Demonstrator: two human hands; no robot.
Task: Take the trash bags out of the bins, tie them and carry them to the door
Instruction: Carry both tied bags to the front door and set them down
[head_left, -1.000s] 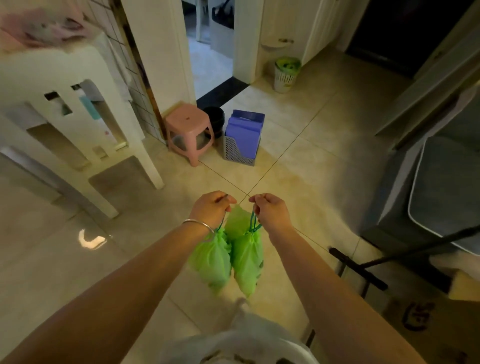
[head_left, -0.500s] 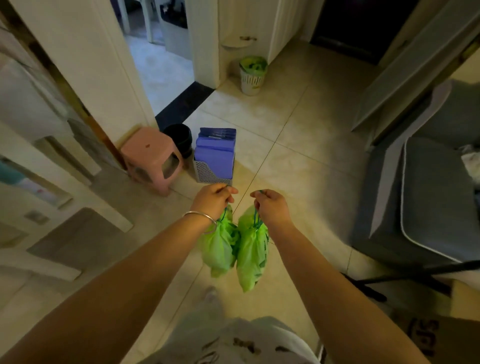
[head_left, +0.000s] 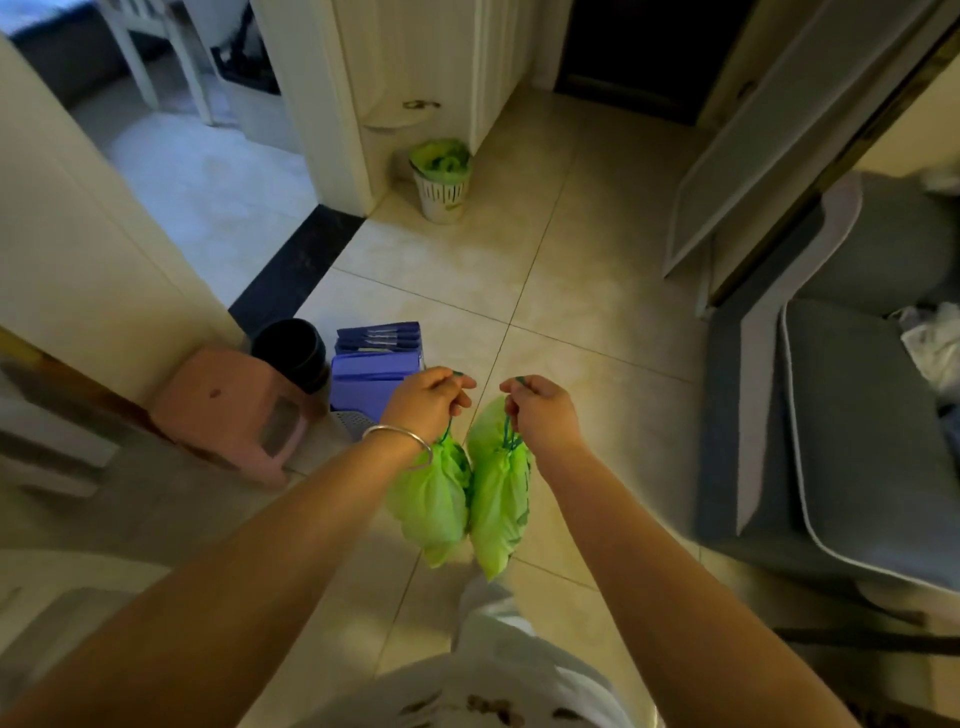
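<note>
Two small green trash bags hang side by side over the tiled floor, each cinched by a dark drawstring. My left hand (head_left: 428, 400) grips the string of the left green bag (head_left: 428, 504). My right hand (head_left: 540, 413) grips the string of the right green bag (head_left: 498, 504). The two bags touch each other. Ahead by the white door frame stands a white slotted bin (head_left: 441, 192) lined with a green bag (head_left: 440, 156). A dark doorway (head_left: 639, 57) lies at the far end.
A pink stool (head_left: 234, 410), a black bin (head_left: 293, 351) and a grey basket of purple folders (head_left: 376, 364) stand to the left. A grey sofa (head_left: 852, 415) fills the right side. A white panel (head_left: 779, 135) leans at the right. An open room lies far left.
I have walked forward: the stool, folders and white bin have come nearer, and the white table has left the view. Both hands still hold the bags the same way.
</note>
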